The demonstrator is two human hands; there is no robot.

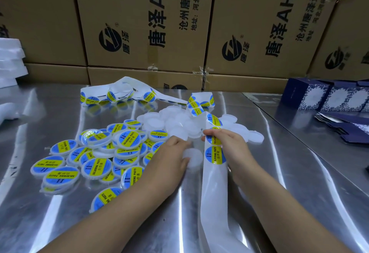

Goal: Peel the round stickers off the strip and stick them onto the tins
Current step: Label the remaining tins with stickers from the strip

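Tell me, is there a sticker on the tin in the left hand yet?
Not yet. The tin the left hand holds shows a plain white top; the next sticker sits on the strip.

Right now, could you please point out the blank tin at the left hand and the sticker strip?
blank tin (pixel 193 159): head view, its white top.
sticker strip (pixel 214 184): head view, bare backing below stickers.

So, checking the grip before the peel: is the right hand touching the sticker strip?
Touching. The head view shows the right hand pinching the sticker strip, no gap between them; the left hand grips a blank tin.
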